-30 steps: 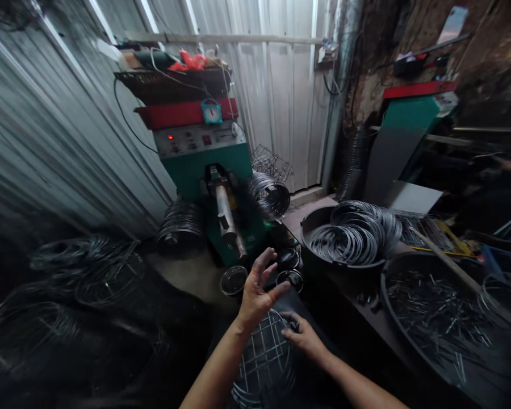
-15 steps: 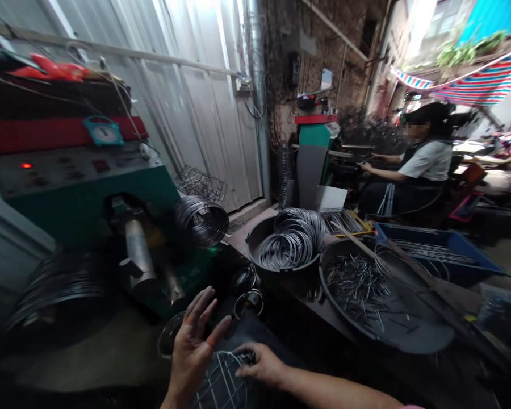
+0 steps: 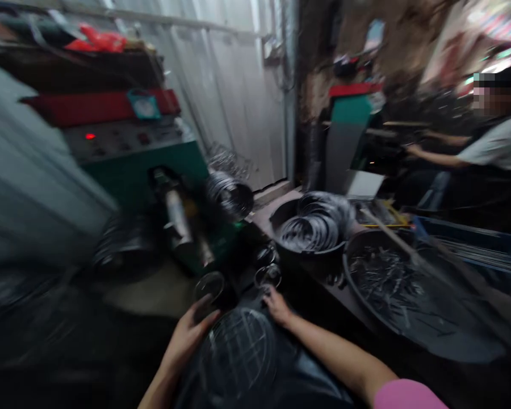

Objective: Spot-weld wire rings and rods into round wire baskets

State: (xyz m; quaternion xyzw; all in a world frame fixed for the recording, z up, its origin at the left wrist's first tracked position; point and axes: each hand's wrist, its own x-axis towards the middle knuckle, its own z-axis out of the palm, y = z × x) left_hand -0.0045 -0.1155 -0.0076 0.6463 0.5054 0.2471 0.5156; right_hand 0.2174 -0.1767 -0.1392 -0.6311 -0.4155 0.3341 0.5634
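A round wire grid (image 3: 238,352) lies low in front of me, over dark cloth, its bars blurred. My left hand (image 3: 187,335) is at its left edge, thumb and fingers apart; whether it touches the rim I cannot tell. Beyond the grid's upper right edge, my right hand (image 3: 276,307) is closed, fingers curled around something too dark and small to make out. Just past those fingertips is a metal ring (image 3: 268,276). Another ring (image 3: 210,286) stands beyond my left fingers.
Ahead on the left is a green machine (image 3: 149,165) with a lit red lamp. Wire hoops fill a black basin (image 3: 306,250); short metal rods lie in a wide pan (image 3: 455,341) to the right. A co-worker (image 3: 494,142) sits at another machine (image 3: 351,130).
My view has swung left. My right hand has moved forward, away from the grid, toward the metal ring. My raised left hand has come down beside the grid, which now shows more fully.
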